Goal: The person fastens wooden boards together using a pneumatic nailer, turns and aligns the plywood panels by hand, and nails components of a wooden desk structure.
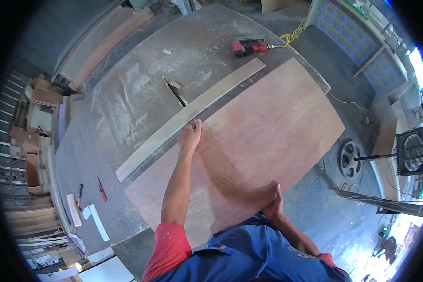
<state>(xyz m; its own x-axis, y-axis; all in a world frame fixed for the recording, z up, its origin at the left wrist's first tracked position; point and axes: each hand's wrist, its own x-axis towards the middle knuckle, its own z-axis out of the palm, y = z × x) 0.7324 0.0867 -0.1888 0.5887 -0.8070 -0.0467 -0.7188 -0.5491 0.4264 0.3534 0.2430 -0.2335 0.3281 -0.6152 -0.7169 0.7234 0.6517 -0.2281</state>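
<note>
Evidently you had the plywood panel (268,127) lying aslant on the table (127,89), its near side overhanging, so hands at opposite edges probably served to steady it. Your left hand (189,138) had its fingers curled nearly closed at the far edge, just beside the wooden strip (192,111); your right hand (273,204) met the near edge, fingers partly hidden, and whether either hand gripped firmly could not be told.

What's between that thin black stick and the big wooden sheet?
A long pale wooden strip lies between the black stick and the sheet, as the head view shows.
</note>
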